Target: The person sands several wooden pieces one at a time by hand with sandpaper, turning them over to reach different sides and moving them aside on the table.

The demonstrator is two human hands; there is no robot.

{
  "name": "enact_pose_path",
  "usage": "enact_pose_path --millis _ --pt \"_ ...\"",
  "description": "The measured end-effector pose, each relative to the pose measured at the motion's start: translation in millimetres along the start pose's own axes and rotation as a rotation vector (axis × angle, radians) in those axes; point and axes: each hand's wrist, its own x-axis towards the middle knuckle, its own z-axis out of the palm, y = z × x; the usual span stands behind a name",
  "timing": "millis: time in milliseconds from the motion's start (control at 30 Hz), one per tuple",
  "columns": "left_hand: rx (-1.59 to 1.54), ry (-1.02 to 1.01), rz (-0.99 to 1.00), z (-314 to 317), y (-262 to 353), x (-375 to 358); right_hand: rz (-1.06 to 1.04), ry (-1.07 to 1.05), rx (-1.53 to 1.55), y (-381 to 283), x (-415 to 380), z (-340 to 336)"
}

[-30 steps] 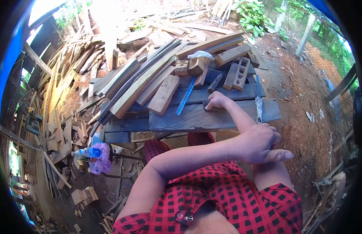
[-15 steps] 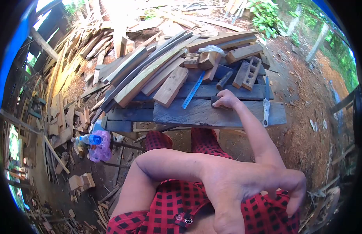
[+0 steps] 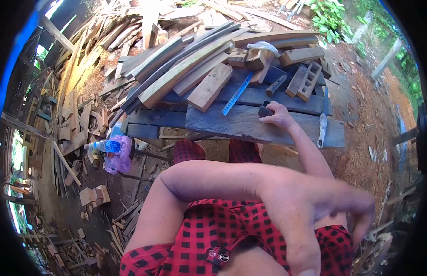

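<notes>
My right hand (image 3: 280,116) pinches a small dark block (image 3: 265,110) just over the plank bench (image 3: 213,123). My left arm crosses in front of my chest. The left hand (image 3: 298,198) hangs close to the camera, thumb downward and fingers apart and bent, with nothing in it; its fingertips are blurred. Left of the dark block lies a blue ruler (image 3: 236,94). On the right end of the bench lies a long narrow tool with a white-wrapped part (image 3: 322,130). Behind the right hand are a short dark piece (image 3: 276,86) and a wooden piece with square holes (image 3: 310,82).
Long timbers (image 3: 186,69) and a thick wood block (image 3: 209,87) pile on the bench's back and left. A purple plastic bag (image 3: 119,158) and a water bottle (image 3: 108,146) stand at the left. Wood scraps (image 3: 94,196) litter the ground.
My left hand has swung right and lower in view. The right hand still grips the dark block, which shows more of its face. The whole view has shifted slightly.
</notes>
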Motion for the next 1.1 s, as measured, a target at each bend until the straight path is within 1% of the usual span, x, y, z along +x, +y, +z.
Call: enact_pose_path --millis 33,100,133,167,200,233,267,333,367,400,433,500,533,600,633,667,733,767,800,867,900,933,1000,1033,1100 --pt "0.202 0.115 -0.066 -9.3 -1.6 -2.5 0.008 0.003 0.003 -0.5 -7.1 1.9" --pt "0.161 0.286 -0.257 -31.9 -9.0 -14.5 -0.145 0.067 0.055 -1.0 -18.6 5.4" --pt "0.41 0.426 -0.215 -46.6 -7.2 -19.0 -0.145 0.073 0.06 14.2 -16.0 10.8" --pt "0.566 0.561 -0.369 -65.8 -6.8 -25.9 -0.343 0.044 0.229 39.4 -11.1 20.9" --pt "0.784 0.699 -0.399 -85.7 -9.6 -34.1 -0.543 0.013 0.398 40.4 -8.3 20.8" --pt "0.834 0.848 -0.49 -114.5 -19.6 -48.9 -0.276 0.13 0.17 39.0 -11.4 28.9" --pt "0.954 0.945 -0.504 -149.3 -26.0 -68.7 -0.003 0.245 -0.055 17.0 -21.3 30.8" --pt "1.241 1.189 -0.728 -194.2 -19.1 -104.8 -0.395 0.262 -0.067 10.9 -30.1 22.5" --pt "1.315 1.245 -0.892 -211.4 -7.2 -119.0 -0.395 0.284 -0.069 8.9 -33.4 22.9" --pt "1.553 1.278 -1.005 -236.4 -5.5 -140.9 -0.387 0.309 -0.108 6.0 -36.3 25.2" --pt "1.553 1.307 -1.092 -243.3 8.9 -147.8 -0.377 0.329 -0.146 3.7 -37.9 27.0" --pt "1.674 1.421 -1.195 -268.7 20.5 -170.7 -0.355 0.36 -0.162 -0.1 -38.3 25.8" --pt "1.68 1.415 -1.196 -278.0 22.2 -178.5 -0.338 0.375 -0.18 -0.3 -37.9 25.3" --pt "1.784 1.601 -1.298 -287.6 28.5 -183.1 -0.343 0.389 -0.207 1.5 -36.5 25.6" --pt "1.698 1.651 -1.343 -295.3 31.5 -185.2 -0.337 0.395 -0.193 1.0 -36.0 25.4" --pt "1.699 1.649 -1.338 -301.5 30.6 -185.9 -0.33 0.399 -0.18 0.7 -35.8 24.6" --pt "1.755 1.743 -1.238 -311.9 23.2 -188.1 -0.303 0.385 -0.176 -0.5 -35.9 22.6" --pt "1.795 1.651 -1.193 -313.6 21.5 -185.9 -0.292 0.382 -0.167 -1.1 -35.6 22.2" --pt "1.791 1.645 -1.196 -318.3 18.3 -181.1 -0.281 0.376 -0.157 -0.8 -35.3 22.5" --pt "1.659 1.673 -1.34 -328.5 11.6 -173.7 -0.277 0.373 -0.156 -0.3 -34.4 22.5" --pt "1.554 1.678 -1.352 -332.5 11.8 -174.2 -0.271 0.37 -0.151 -2.5 -35.0 20.7" --pt "1.551 1.679 -1.355 -334.1 9.4 -174.8 -0.265 0.368 -0.146 -3.4 -34.8 19.8" --pt "1.712 1.703 -1.322 -328.6 5.5 -162.5 -0.267 0.374 -0.145 -1.8 -33.9 21.6" --pt "1.711 1.696 -1.322 -327.1 2.5 -158.5 -0.271 0.379 -0.145 -0.4 -33.8 21.6" --pt "1.989 1.294 -1.342 -324.6 -2.8 -155.2 -0.267 0.38 -0.141 0.1 -33.4 20.8"
